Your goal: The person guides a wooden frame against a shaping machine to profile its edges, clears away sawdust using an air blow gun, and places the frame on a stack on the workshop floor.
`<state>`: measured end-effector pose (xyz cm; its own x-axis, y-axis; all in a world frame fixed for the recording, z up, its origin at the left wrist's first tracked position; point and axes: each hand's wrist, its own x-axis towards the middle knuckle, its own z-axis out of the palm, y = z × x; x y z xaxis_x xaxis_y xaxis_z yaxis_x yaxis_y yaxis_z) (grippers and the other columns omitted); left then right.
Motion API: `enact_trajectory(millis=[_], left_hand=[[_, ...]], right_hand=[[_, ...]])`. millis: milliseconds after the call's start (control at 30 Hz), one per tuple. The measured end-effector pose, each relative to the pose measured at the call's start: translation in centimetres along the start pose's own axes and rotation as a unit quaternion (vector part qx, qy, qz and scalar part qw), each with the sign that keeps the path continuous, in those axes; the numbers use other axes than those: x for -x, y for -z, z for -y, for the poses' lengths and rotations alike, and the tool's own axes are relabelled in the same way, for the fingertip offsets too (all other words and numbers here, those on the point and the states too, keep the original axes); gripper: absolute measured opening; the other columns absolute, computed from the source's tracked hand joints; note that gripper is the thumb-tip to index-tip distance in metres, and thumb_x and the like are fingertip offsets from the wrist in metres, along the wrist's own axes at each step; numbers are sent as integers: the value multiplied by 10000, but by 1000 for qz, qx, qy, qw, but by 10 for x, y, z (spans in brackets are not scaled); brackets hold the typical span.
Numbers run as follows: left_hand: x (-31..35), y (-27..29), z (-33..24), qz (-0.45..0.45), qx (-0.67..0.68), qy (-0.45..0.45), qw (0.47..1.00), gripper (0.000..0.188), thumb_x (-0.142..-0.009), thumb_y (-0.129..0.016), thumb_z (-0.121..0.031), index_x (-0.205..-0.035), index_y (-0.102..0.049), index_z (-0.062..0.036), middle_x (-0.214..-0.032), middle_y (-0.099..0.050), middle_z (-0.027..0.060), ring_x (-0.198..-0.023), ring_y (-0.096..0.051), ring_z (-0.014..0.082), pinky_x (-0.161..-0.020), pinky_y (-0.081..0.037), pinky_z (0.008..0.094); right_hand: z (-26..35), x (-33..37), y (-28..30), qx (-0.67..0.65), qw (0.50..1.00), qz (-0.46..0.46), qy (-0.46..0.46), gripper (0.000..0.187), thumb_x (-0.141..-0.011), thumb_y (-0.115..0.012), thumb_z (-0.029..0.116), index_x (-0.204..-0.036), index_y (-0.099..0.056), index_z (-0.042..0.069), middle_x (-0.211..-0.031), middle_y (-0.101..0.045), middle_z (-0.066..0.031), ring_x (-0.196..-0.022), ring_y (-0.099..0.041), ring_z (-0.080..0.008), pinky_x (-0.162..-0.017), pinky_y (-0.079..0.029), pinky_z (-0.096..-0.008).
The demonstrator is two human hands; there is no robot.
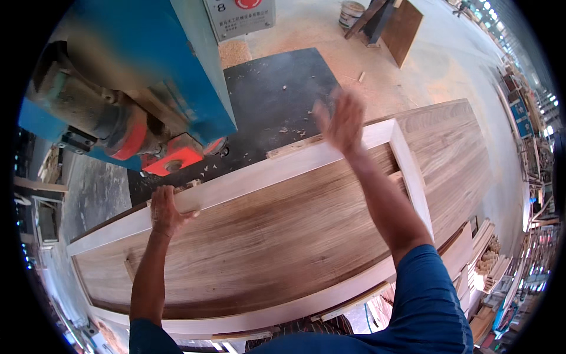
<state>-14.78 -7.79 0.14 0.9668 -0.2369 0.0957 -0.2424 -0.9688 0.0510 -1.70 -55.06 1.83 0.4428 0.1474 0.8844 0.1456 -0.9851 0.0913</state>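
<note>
A pale wooden frame (236, 186) lies over a brown wood-grain panel (265, 248) in front of me. My left hand (170, 213) is at the frame's far rail, toward its left end, fingers curled over the edge and thumb stretched along the wood. Beside those fingers sits a small piece of wood (191, 186). My right hand (343, 123) is blurred by motion above the far rail, close to the right corner. It holds nothing, and its thumb stands apart from the fingers. Whether it touches the rail I cannot tell.
A blue machine (206, 76) with a red-orange guard (177, 156) overhangs the far left side. Beyond the frame is a dark machine table (271, 88) strewn with chips. Another wood panel (454, 147) extends right. A bucket (352, 13) and leaning board (402, 32) stand farther back.
</note>
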Motion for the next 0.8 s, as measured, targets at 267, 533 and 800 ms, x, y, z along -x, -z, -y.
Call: enact_trajectory(millis=[267,533,800], left_hand=[[-3,2,0,-10,13,4,1000,809,-460,-881,-506,-999,-487,-50,-992,-507,153,-968,-504,351,-878,-414,470],[-7,9,10,-20,57,-23,998,819,-511,-861,-557,-1025,-501,-31,-997,-508,133,-997,-493,325,-927,-384,457],[-1,19,18,-17,45,-24,999,808,-570,-842,-553,-1086,-507,-28,-1016,-503,129,-1005,-486,322,-950,-376,463]], right_hand=[[12,28,12,-144,926,336,-96,434,-938,-514,438,-906,-626,20,-944,-610,-174,-981,-565,-328,-929,-410,-443],[22,33,32,-226,899,359,-105,344,-907,-585,380,-807,-643,56,-873,-602,-116,-933,-575,-306,-838,-470,-415],[14,24,23,-213,903,358,-104,359,-946,-541,375,-815,-653,60,-862,-606,-111,-900,-587,-318,-791,-481,-422]])
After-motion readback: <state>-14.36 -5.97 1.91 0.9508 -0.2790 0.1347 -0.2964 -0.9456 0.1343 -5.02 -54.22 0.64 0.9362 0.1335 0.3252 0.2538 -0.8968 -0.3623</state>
